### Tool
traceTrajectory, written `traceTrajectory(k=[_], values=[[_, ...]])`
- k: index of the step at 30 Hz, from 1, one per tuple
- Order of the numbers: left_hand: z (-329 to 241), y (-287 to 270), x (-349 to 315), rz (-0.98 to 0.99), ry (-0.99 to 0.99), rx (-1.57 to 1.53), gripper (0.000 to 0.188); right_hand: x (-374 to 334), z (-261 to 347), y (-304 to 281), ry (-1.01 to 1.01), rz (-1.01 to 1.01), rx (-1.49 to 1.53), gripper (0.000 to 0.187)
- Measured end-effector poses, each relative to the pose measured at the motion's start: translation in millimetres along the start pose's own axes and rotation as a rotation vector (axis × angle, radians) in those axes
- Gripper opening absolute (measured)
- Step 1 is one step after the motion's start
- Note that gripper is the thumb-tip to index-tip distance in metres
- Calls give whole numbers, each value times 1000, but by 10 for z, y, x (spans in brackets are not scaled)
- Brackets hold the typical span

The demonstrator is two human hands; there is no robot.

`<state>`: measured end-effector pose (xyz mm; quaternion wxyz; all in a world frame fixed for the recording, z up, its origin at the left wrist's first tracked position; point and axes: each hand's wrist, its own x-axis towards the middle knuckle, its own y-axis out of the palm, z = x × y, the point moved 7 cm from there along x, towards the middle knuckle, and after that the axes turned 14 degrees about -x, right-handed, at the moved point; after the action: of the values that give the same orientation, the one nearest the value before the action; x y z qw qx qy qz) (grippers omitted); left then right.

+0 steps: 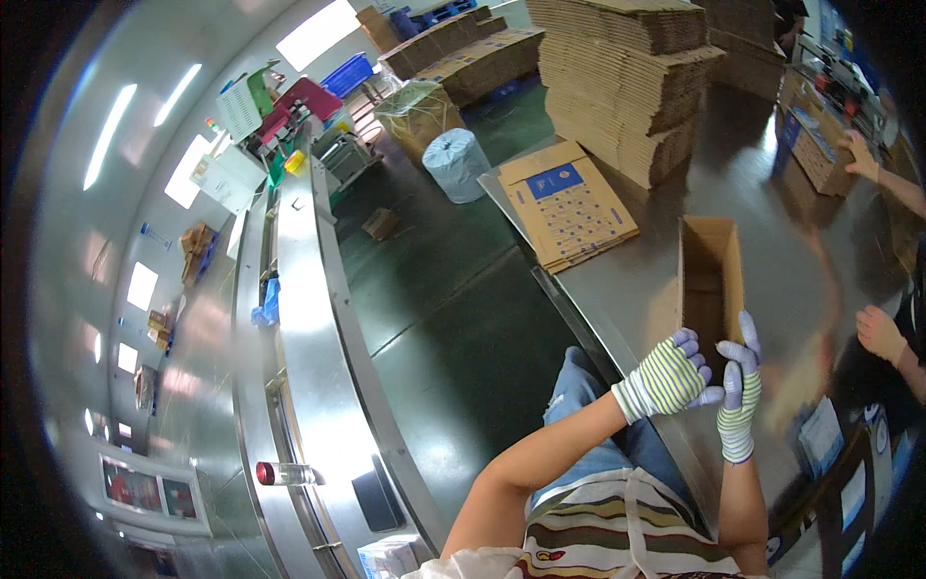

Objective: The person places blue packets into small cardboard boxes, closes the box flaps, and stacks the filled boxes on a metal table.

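An open, narrow brown cardboard box (712, 261) stands on the metal table in front of me, and I can see down into it. My left hand (666, 376), in a green-and-white striped glove with lilac fingertips, is closed at the box's near left corner, its fingers bent. My right hand (741, 391), gloved alike, grips the near right corner; one finger lies along the outside of the right wall. The hands are close together and hide the box's near edge. Beyond it on the left lie flat printed cartons (569, 207), brown with a blue panel.
A tall stack of flattened cardboard (627, 92) rises at the table's far side. At the right, a co-worker's hands (873, 333) show near another carton (815, 145). A long steel counter (333, 386) runs along the left, carrying a red-capped jar (285, 474). A wrapped roll (456, 166) stands on the floor.
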<state>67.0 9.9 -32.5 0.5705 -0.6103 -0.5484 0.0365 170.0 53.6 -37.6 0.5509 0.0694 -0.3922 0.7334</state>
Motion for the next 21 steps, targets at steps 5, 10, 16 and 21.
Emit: traceTrajectory(k=[5, 10, 16, 21], values=[[41, 111, 120, 98, -49, 6, 33, -22, -80, -291, -11, -30, -75, 57], [60, -42, 31, 8, 50, 76, 27, -650, -485, -294, 290, 33, -51, 56], [21, 76, 277, -16, 157, 32, 29, -921, -674, -936, 340, 251, -413, 40], [12, -12, 187, -23, 163, 73, 29, -799, -1032, -1785, 301, 293, -715, 32]])
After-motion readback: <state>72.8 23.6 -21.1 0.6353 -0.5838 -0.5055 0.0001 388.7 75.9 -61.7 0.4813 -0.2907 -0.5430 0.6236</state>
